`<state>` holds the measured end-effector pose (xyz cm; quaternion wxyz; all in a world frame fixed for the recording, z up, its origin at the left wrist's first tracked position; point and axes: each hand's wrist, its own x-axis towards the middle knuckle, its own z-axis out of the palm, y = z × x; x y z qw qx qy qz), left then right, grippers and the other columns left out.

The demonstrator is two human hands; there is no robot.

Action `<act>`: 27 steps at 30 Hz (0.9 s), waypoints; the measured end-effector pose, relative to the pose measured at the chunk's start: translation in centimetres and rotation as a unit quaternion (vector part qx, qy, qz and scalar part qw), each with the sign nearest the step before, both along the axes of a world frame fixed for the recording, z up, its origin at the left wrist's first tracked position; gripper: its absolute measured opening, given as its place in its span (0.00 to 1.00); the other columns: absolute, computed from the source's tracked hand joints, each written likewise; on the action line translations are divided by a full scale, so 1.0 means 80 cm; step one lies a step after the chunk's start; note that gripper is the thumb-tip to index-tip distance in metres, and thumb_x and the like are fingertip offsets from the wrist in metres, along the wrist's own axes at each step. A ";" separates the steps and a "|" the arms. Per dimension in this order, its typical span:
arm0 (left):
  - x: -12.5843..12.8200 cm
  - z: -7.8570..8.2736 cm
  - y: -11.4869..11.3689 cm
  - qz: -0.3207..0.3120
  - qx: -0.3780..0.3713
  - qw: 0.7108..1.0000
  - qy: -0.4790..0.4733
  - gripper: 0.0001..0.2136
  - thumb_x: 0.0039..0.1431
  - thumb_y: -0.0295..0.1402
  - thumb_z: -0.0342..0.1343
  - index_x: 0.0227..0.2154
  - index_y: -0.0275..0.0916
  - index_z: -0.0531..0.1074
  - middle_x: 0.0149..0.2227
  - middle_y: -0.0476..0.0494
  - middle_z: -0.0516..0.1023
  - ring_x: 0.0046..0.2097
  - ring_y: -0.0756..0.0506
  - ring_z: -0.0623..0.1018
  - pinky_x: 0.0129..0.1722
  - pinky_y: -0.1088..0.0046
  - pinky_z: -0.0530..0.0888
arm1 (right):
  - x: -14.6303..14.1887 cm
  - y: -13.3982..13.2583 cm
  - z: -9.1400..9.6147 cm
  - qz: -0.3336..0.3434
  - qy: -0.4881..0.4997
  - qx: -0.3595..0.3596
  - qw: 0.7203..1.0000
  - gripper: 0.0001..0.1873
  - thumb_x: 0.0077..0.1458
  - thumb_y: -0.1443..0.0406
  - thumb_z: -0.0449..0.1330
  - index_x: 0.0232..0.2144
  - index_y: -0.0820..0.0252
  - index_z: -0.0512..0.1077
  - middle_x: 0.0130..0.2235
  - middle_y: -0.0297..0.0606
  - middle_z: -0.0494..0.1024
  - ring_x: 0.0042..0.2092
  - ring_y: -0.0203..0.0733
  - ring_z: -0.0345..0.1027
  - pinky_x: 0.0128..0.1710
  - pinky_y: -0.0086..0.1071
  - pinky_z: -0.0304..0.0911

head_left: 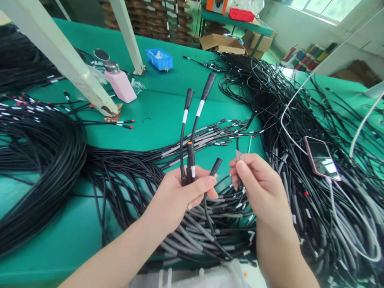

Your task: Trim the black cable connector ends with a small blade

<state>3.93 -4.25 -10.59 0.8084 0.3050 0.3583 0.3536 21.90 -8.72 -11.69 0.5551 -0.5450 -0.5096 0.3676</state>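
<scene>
My left hand (175, 198) is closed around several black cables whose ends point up. Two long connectors (207, 90) with white labels stand out above the fist, and a shorter connector (190, 150) with an orange tip rises between them. Another black connector (216, 166) leans to the right beside my thumb. To the right, my right hand (261, 182) pinches a small, partly clear piece (239, 156) between thumb and finger; its kind is too small to tell. Below both hands lies a bundle of cables with grey corrugated sleeves (192, 228).
A big coil of black cable (60, 192) lies left on the green table (81, 240). Cables heap up at right, with a phone (322, 158) on them. Farther back are a pink bottle (120, 82), a blue bin (159, 59) and white posts (127, 36).
</scene>
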 end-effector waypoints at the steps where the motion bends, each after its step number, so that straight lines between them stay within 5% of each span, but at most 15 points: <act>1: -0.001 -0.001 -0.001 -0.001 -0.006 1.000 0.007 0.04 0.48 0.29 0.70 0.24 0.39 0.80 0.19 0.48 0.79 0.17 0.59 0.60 0.19 0.81 0.54 | 0.000 -0.001 0.000 -0.007 -0.016 0.008 1.000 0.07 0.70 0.59 0.59 0.42 0.53 0.75 0.32 0.32 0.73 0.29 0.33 0.64 0.28 0.29 0.60; 5: -0.005 -0.001 -0.002 -0.008 0.006 0.999 0.037 0.03 0.48 0.29 0.68 0.27 0.40 0.84 0.21 0.46 0.80 0.18 0.59 0.60 0.19 0.81 0.54 | -0.001 -0.003 0.004 -0.033 -0.077 0.044 0.996 0.11 0.71 0.63 0.56 0.52 0.49 0.74 0.28 0.30 0.71 0.27 0.35 0.64 0.29 0.31 0.61; 16: -0.004 0.000 -0.003 -0.017 0.029 0.997 0.076 0.04 0.47 0.31 0.69 0.22 0.39 0.81 0.18 0.48 0.78 0.18 0.56 0.62 0.21 0.78 0.58 | -0.010 -0.011 0.011 -0.068 -0.150 0.068 0.984 0.02 0.66 0.63 0.64 0.37 0.54 0.75 0.33 0.32 0.78 0.30 0.36 0.71 0.28 0.30 0.66; 22: -0.010 -0.003 -0.004 -0.030 0.036 0.996 0.073 0.04 0.51 0.32 0.70 0.26 0.40 0.81 0.16 0.51 0.77 0.24 0.52 0.74 0.26 0.78 0.67 | -0.009 -0.010 0.014 -0.053 -0.214 0.099 0.970 0.05 0.64 0.70 0.64 0.36 0.55 0.72 0.31 0.26 0.78 0.27 0.29 0.69 0.26 0.23 0.64; 27: -0.007 -0.001 -0.004 -0.029 0.028 0.998 0.054 0.04 0.51 0.31 0.70 0.25 0.40 0.81 0.20 0.50 0.81 0.22 0.55 0.72 0.25 0.81 0.66 | -0.008 -0.010 0.016 -0.005 -0.215 0.088 0.973 0.05 0.65 0.70 0.63 0.36 0.56 0.72 0.30 0.25 0.77 0.27 0.28 0.68 0.25 0.22 0.62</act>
